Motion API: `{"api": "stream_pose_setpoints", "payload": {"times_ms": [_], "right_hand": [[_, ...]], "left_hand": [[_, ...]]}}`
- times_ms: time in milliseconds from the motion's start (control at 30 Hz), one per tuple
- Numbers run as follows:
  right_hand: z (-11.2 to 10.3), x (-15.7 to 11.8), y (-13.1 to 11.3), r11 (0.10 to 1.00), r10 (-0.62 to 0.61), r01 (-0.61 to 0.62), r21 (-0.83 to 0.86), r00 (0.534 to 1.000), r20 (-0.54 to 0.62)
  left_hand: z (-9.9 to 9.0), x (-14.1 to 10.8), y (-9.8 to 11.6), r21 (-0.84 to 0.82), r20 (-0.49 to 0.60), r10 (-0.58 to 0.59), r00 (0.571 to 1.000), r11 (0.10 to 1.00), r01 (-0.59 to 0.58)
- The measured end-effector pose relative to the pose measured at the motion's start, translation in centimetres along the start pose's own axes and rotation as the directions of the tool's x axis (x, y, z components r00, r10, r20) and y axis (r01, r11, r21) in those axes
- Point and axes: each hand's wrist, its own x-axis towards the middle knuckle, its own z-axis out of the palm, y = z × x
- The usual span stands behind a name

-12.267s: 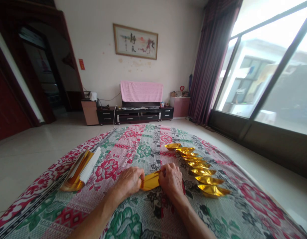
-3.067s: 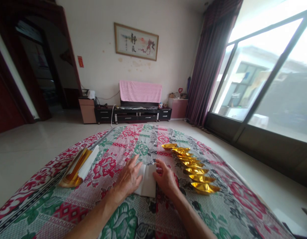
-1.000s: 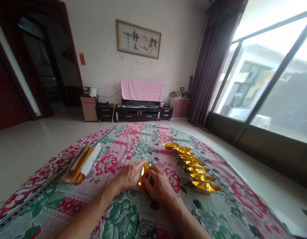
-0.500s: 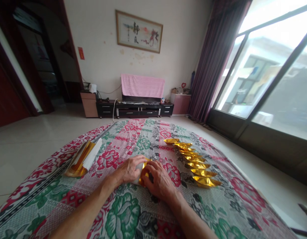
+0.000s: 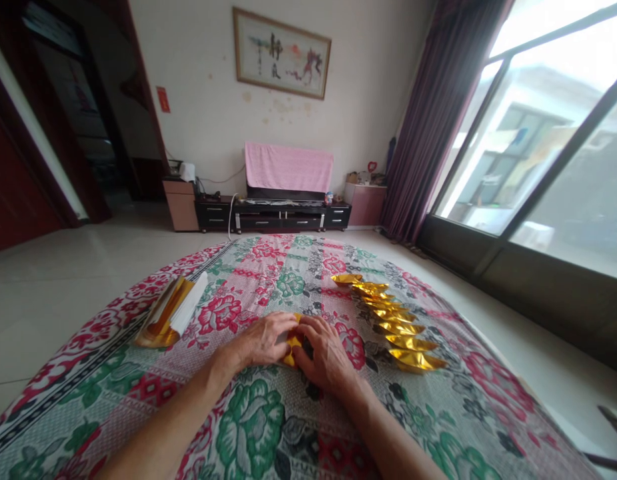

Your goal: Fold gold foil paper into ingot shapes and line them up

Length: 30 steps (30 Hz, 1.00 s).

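Between my two hands, at the middle of the flowered cloth, lies a small piece of gold paper (image 5: 291, 352), mostly covered by fingers. My left hand (image 5: 269, 339) presses on its left side with fingers bent together. My right hand (image 5: 322, 350) grips its right side, thumb and fingers curled over it. To the right, several folded gold paper boats (image 5: 417, 361) stand in a slanting row. At the left lies a loose stack of gold and white paper sheets (image 5: 171, 313), slightly curled.
The round table is covered by a patterned cloth (image 5: 251, 427). Beyond it are a low black cabinet (image 5: 268, 223), a pink cloth (image 5: 288, 167) over a screen, and a purple curtain (image 5: 423, 127). A large window is at the right.
My left hand has shifted slightly right over the paper; the pale area that showed beside the gold is now hidden. The whole view has tilted slightly.
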Motion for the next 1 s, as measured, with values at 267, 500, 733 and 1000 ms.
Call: {"api": "stream_pose_setpoints", "payload": {"times_ms": [267, 500, 733, 1000], "right_hand": [[-0.1, -0.3, -0.1, 0.999, 0.045, -0.044, -0.031, 0.999, 0.011], [-0.4, -0.7, 0.4, 0.996, 0.082, -0.082, -0.036, 0.997, -0.007], [-0.6, -1.0, 0.6, 0.995, 0.089, -0.089, -0.046, 0.996, 0.003], [-0.8, -1.1, 0.4, 0.995, 0.096, -0.096, -0.039, 0.995, -0.019]], "left_hand": [[0.7, -0.5, -0.4, 0.069, 0.061, -0.081, 0.995, 0.995, 0.077], [1.2, -0.6, -0.4, 0.12, 0.046, -0.141, 0.989, 0.984, 0.135], [2.2, -0.3, 0.3, 0.145, -0.028, -0.235, 0.972, 0.961, 0.236], [2.4, -0.5, 2.3, 0.213, -0.085, -0.337, 0.938, 0.913, 0.348]]}}
